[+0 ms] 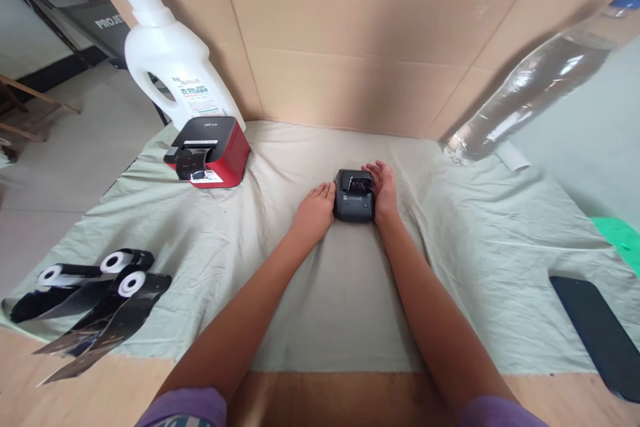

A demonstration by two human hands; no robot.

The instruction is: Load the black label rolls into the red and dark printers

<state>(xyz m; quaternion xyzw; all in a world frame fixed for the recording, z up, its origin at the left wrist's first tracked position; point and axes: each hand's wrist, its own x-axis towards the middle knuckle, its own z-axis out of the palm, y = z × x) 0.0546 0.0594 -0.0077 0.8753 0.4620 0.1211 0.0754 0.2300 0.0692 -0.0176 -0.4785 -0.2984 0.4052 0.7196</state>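
Observation:
A small dark-grey portable printer (355, 205) sits on the cloth between my hands, a short shiny black strip (361, 185) showing at its slot. My left hand (316, 210) presses its fingers against the printer's left side. Along the right side lies my right hand (386, 192), its palm edge touching the printer and its fingers loosely curved past the back corner. Together the two hands hold the printer from both sides. Parts of the fingertips against its sides are hidden.
A red and black printer (235, 153) with black film stands left, before a white detergent bottle (175, 67). Several black film rolls (131, 284) lie front left. A water bottle (540, 87) leans at right near a phone (595, 333). Cardboard (350, 33) rises behind the cloth (340, 307).

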